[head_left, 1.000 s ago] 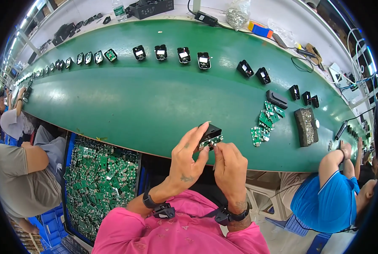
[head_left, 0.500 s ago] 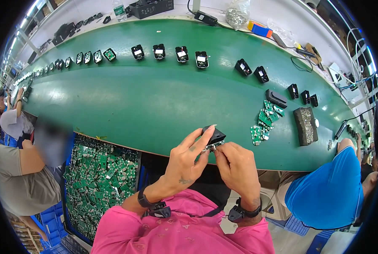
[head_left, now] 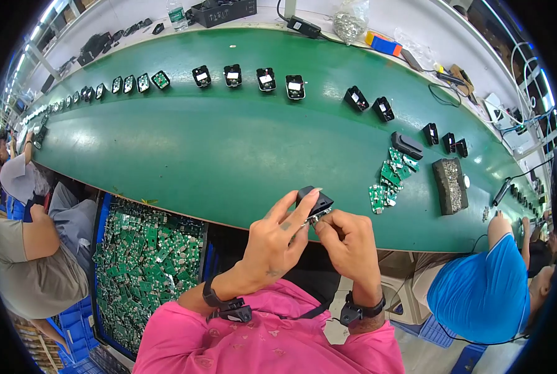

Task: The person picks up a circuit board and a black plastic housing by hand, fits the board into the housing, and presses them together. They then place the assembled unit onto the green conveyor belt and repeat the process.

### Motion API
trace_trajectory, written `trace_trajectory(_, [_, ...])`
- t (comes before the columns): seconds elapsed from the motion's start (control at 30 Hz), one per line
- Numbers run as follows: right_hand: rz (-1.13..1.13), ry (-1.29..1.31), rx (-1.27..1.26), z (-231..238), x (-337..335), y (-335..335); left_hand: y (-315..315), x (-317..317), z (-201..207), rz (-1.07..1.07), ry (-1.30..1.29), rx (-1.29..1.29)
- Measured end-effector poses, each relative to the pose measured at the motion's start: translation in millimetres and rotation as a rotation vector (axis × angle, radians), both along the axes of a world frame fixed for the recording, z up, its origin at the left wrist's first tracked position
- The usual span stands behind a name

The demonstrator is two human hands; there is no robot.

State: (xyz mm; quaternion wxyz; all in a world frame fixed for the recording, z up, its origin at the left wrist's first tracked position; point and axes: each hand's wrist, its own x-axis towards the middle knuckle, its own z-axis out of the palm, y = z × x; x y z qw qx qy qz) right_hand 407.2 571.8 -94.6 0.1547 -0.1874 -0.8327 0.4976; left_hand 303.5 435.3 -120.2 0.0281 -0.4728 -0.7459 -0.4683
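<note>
My left hand (head_left: 271, 240) grips a small black plastic housing (head_left: 319, 202) just past the near edge of the table. A circuit board with metal parts (head_left: 319, 216) shows along the housing's lower side. My right hand (head_left: 353, 246) is closed, thumb and forefinger pinched against that board's edge; whatever lies between these fingertips is hidden. To the right on the table lies a loose pile of green circuit boards (head_left: 390, 179). Beside the pile are a dark oblong case (head_left: 407, 146) and a dark block with a speckled, grainy top (head_left: 450, 187).
Open black housings (head_left: 295, 87) stand in a row across the green table (head_left: 228, 143). A large blue-edged bin of circuit boards (head_left: 153, 265) sits below the edge at my left. A co-worker in blue (head_left: 481, 287) sits at right; another person (head_left: 32, 262) sits at left.
Both hands have stayed nearly in place, the housing tilting slightly while the right fingers shift at the board's edge. The co-worker in blue has moved slightly, an arm reaching over the table.
</note>
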Motion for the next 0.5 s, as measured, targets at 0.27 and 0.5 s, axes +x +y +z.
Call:
trace_trajectory(0.27, [0.025,0.160,0.358,-13,-5,-11,2,8,-10,0.092,0.133,-0.012])
trace_trajectory(0.5, [0.001,0.097,0.322,-13,-7,-24,-2,8,-13,0.108,0.133,-0.034])
